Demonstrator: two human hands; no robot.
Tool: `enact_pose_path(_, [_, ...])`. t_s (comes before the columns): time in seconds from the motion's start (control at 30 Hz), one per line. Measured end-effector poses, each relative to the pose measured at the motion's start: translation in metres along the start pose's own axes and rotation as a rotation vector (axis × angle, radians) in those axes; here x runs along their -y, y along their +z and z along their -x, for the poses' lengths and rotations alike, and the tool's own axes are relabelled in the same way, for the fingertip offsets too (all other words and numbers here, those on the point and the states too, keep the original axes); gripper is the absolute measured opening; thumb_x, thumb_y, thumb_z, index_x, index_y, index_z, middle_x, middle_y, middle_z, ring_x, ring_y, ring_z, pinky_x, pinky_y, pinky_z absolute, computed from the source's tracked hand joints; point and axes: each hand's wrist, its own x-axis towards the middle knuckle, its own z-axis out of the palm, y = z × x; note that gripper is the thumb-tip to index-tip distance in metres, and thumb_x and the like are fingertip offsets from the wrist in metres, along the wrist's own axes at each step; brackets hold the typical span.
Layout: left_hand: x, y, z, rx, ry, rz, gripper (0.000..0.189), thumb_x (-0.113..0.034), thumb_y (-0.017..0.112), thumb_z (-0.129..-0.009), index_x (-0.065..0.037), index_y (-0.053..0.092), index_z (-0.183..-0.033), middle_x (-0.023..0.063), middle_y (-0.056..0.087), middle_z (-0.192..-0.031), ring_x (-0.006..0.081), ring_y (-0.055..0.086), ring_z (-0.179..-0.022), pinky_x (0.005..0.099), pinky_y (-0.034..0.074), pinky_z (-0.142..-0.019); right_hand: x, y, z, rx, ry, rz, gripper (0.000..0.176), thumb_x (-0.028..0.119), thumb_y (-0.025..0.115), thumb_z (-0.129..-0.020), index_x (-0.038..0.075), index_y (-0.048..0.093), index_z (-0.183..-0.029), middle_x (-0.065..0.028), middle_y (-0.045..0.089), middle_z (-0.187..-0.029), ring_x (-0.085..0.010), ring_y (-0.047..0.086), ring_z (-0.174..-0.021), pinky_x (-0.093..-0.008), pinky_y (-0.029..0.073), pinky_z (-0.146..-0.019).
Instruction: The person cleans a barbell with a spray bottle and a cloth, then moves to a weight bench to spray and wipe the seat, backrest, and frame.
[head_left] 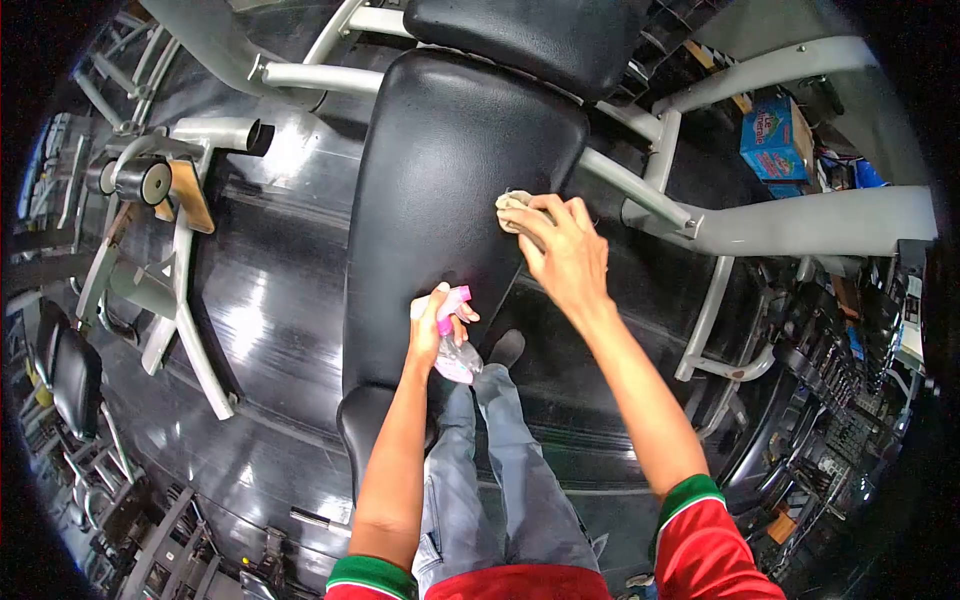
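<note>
In the head view, my left hand [433, 318] is closed round the neck of a clear spray bottle [457, 358] with a pink and white trigger head. It is held over the lower part of a black padded bench [430, 170]. My right hand [565, 245] grips a crumpled beige cloth [515, 212] at the right side of the same pad. The cloth appears to touch the pad's surface. Part of the cloth is hidden under my fingers.
Grey metal frame tubes [640, 190] run out on both sides of the bench. A machine with a roller [150, 182] stands at left. At right are a blue box [775, 140] and a rack of dumbbells [825, 365]. The dark floor [270, 300] is shiny.
</note>
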Motion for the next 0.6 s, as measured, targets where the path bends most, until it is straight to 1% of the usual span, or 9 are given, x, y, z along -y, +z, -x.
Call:
enact_pose_path(0.1, [-0.004,0.003,0.000,-0.023,-0.022,-0.014,0.060,-0.050,0.044,-0.099,0.001,0.064,-0.075,0.0210,0.069,-0.073,0.0223,0.053,-0.039,0.0358,0.050,-0.046,0.007,0.020,0.023,-0.060,0.117,-0.108,0.038,0.011,0.074,-0.079,0.027,0.071,-0.114,0.0017,0.060,-0.106,-0.0241,0.058,-0.097,-0.0391,0.058,-0.072])
enact_pose_path(0.17, [-0.005,0.002,-0.002,-0.042,-0.047,-0.003,0.061,-0.051,0.044,-0.098,0.001,0.064,-0.074,0.0210,0.069,-0.072,0.0227,0.052,-0.039,0.0359,0.050,-0.046,0.008,0.035,0.045,-0.062,0.120,-0.166,0.040,0.011,0.073,-0.079,0.027,0.071,-0.116,0.0009,0.059,-0.107,-0.0253,0.058,-0.096,-0.0400,0.057,-0.074])
enact_pose_path(0.3, [-0.007,-0.002,-0.004,-0.066,-0.105,-0.021,0.063,-0.055,0.044,-0.097,0.001,0.064,-0.074,0.0210,0.068,-0.069,0.0243,0.051,-0.037,0.0363,0.050,-0.046,0.016,0.048,0.078,0.065,0.217,-0.315,0.029,0.016,0.074,-0.077,0.025,0.075,-0.104,-0.0001,0.062,-0.102,-0.0244,0.061,-0.091,-0.0395,0.057,-0.074])
enact_pose_path(0.37, [-0.004,-0.002,-0.006,-0.082,-0.113,-0.006,0.065,-0.056,0.043,-0.097,0.001,0.064,-0.076,0.0208,0.068,-0.069,0.0251,0.051,-0.037,0.0367,0.050,-0.045,0.015,0.048,0.081,0.035,0.248,-0.362,0.024,0.016,0.074,-0.076,0.021,0.076,-0.100,-0.0018,0.065,-0.098,-0.0256,0.063,-0.090,-0.0398,0.056,-0.077])
enact_pose_path(0.43, [-0.001,-0.002,-0.007,-0.132,-0.104,0.085,0.062,-0.049,0.046,-0.099,0.006,0.066,-0.081,0.0215,0.067,-0.068,0.0250,0.052,-0.036,0.0363,0.051,-0.043,0.014,0.039,0.074,-0.091,0.387,-0.502,0.024,0.014,0.073,-0.079,0.017,0.076,-0.103,-0.0052,0.068,-0.097,-0.0278,0.066,-0.091,-0.0394,0.055,-0.080])
enact_pose_path(0.47, [0.000,-0.003,-0.008,-0.129,-0.119,0.026,0.064,-0.057,0.042,-0.097,0.002,0.064,-0.082,0.0202,0.067,-0.068,0.0251,0.052,-0.037,0.0375,0.050,-0.044,0.012,0.036,0.069,-0.176,0.446,-0.610,0.022,0.011,0.071,-0.083,0.009,0.075,-0.105,-0.0084,0.070,-0.098,-0.0271,0.068,-0.093,-0.0373,0.054,-0.082])
enact_pose_path(0.5, [-0.003,-0.001,-0.007,-0.133,-0.121,0.013,0.064,-0.057,0.042,-0.097,0.002,0.064,-0.082,0.0202,0.067,-0.068,0.0251,0.052,-0.037,0.0375,0.050,-0.044,0.014,0.028,0.061,-0.212,0.569,-0.714,0.023,0.009,0.069,-0.087,0.005,0.072,-0.109,-0.0110,0.069,-0.103,-0.0246,0.069,-0.095,-0.0347,0.052,-0.085])
enact_pose_path(0.57, [-0.008,0.005,-0.006,-0.164,-0.094,0.003,0.063,-0.057,0.042,-0.097,0.001,0.064,-0.086,0.0197,0.067,-0.068,0.0252,0.052,-0.037,0.0386,0.050,-0.043,0.011,0.024,0.048,-0.382,0.591,-0.700,0.025,0.009,0.067,-0.089,0.003,0.069,-0.112,-0.0124,0.068,-0.105,-0.0246,0.068,-0.096,-0.0343,0.051,-0.087])
enact_pose_path(0.6, [-0.008,0.005,-0.006,-0.170,-0.098,0.001,0.062,-0.058,0.042,-0.097,0.000,0.064,-0.087,0.0181,0.065,-0.066,0.0256,0.053,-0.038,0.0397,0.050,-0.042,0.007,0.030,0.047,-0.402,0.571,-0.705,0.028,0.009,0.066,-0.090,0.003,0.065,-0.117,-0.0142,0.065,-0.110,-0.0275,0.066,-0.101,-0.0368,0.049,-0.093])
